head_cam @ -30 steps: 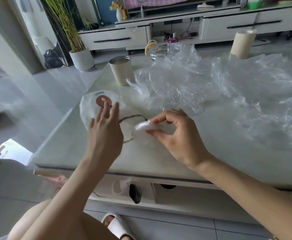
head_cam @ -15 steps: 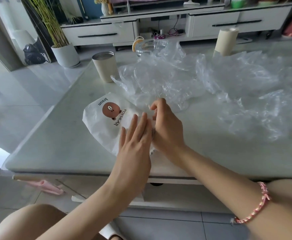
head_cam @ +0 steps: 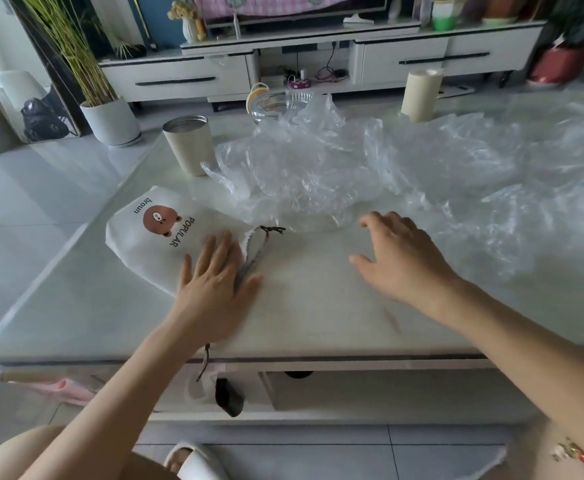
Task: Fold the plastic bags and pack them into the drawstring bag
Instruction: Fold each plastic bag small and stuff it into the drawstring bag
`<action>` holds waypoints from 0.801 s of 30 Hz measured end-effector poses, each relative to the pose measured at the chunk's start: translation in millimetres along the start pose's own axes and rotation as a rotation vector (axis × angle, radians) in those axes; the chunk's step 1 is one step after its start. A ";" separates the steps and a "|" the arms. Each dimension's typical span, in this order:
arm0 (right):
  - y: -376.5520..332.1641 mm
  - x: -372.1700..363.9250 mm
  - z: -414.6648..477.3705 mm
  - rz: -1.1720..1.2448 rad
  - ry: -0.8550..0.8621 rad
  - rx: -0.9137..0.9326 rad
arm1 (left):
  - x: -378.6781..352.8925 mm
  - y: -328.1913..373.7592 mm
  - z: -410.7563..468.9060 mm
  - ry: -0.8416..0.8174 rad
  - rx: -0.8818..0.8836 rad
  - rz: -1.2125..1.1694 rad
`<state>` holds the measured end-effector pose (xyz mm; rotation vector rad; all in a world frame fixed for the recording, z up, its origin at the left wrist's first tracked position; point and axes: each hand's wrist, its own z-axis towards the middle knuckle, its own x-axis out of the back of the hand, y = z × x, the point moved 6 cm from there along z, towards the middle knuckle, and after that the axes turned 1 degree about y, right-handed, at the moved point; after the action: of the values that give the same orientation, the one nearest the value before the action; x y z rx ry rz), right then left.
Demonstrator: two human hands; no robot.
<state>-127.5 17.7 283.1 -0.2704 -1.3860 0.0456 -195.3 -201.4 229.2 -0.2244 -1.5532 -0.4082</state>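
View from a head-worn camera, looking down at a pale, glossy desk (head_cam: 318, 317). A white fabric drawstring bag (head_cam: 152, 233), printed with a brown bear and the word POPULAR, lies flat near the desk's left front corner, a dark cord (head_cam: 273, 229) trailing from its gathered mouth. The left hand (head_cam: 214, 289) rests palm down on the mouth end of the bag, its grip flat with fingers straight, not curled round anything. The right hand (head_cam: 401, 258) is over bare desk to the right, fingers spread and relaxed, its grip empty; whether it touches the surface is hard to tell. Just beyond it, a heap of clear plastic bags (head_cam: 304, 174) lies crumpled and unfolded across the right half of the desk. A beige tumbler (head_cam: 188, 145) stands behind the drawstring bag. The plastic looks light, thin and slippery, likely to spring open and slide on the glossy top. Pinching one bag by a corner and smoothing it flat would probably serve best. The fabric bag is soft and limp, so its mouth needs holding open by the hem.
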 end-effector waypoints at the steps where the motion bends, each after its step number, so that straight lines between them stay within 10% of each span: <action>1: 13.6 5.9 -4.7 -0.134 0.009 -0.049 | 1.7 -5.1 3.6 -0.013 0.021 0.006; 9: 76.5 13.7 -21.6 -0.220 -0.007 -0.227 | 35.6 44.9 -8.3 0.339 -0.120 -0.273; 17: -1.4 -11.5 -54.9 0.069 -0.061 0.573 | 57.5 106.1 -14.5 0.345 -0.368 -0.536; 24: 12.7 -5.5 -60.8 0.105 -0.031 0.515 | 15.0 122.8 -16.5 0.111 -0.463 -0.377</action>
<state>-67.6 19.2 265.4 0.0892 -1.3405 0.4877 -132.5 -97.3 257.9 -0.2600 -1.3738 -1.0624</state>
